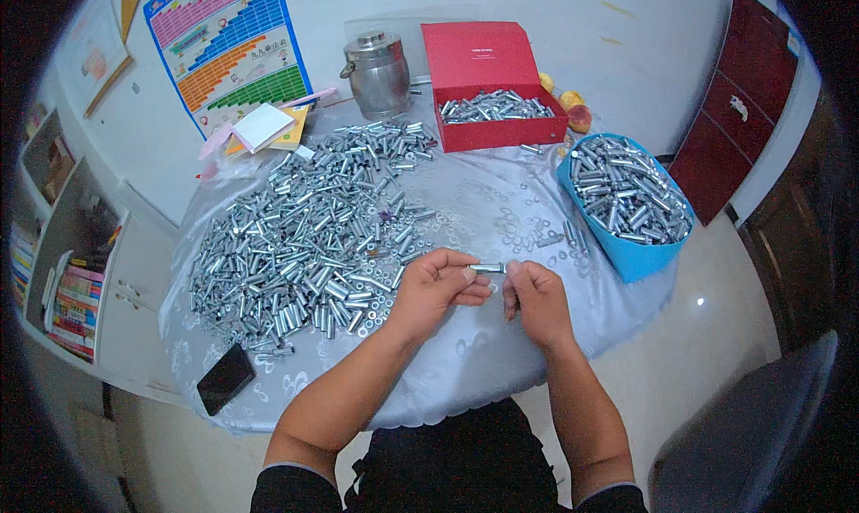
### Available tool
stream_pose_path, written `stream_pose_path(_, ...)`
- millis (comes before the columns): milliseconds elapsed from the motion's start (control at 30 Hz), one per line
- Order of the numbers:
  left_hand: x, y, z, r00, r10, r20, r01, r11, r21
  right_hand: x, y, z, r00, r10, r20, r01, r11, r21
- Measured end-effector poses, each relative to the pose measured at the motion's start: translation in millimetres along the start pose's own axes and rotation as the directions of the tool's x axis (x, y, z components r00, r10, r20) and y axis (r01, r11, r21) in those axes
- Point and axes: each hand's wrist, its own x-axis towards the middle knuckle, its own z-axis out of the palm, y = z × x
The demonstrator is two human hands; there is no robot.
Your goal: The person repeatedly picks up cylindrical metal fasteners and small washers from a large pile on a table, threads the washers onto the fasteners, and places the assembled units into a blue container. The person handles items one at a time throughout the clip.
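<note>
Over the near middle of the table, a shiny metal expansion bolt (488,268) lies level between my two hands. My left hand (431,289) pinches one end of it between thumb and fingers. At the other end are the closed fingertips of my right hand (540,305), also gripping it. A wide heap of silver bolts and metal sleeves (295,236) spreads to the left, with loose washers (380,314) along its near right side. A few finished-looking metal pieces (571,236) lie to the right of my hands.
A blue bin (631,261) full of metal bolts stands at the table's right edge. Behind are an open red box (501,137) holding more bolts, a steel canister (378,76) and yellowish fruit (571,100). A black phone (225,379) lies at the near left edge of the tablecloth (474,361).
</note>
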Motion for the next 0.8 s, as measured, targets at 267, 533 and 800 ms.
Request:
stream_pose_path(267,10.5,-14.4,24.8,0.996,-0.05,0.08,0.047,0.998,0.028,-15.2,-6.3,-20.8,0.989,0.009,-0.146,-0.002,0.999,0.048)
stream_pose_path(533,20.5,-25.4,50.7,0.985,-0.079,0.152,0.078,0.997,0.014,-28.8,-2.8,-38.1,0.965,-0.101,-0.242,0.121,0.99,0.072)
stream_pose_path(800,31.9,-31.4,58.1,0.978,-0.195,0.066,0.2,0.977,-0.07,-29.8,2.0,-45.1,0.956,-0.16,-0.245,0.194,0.973,0.124)
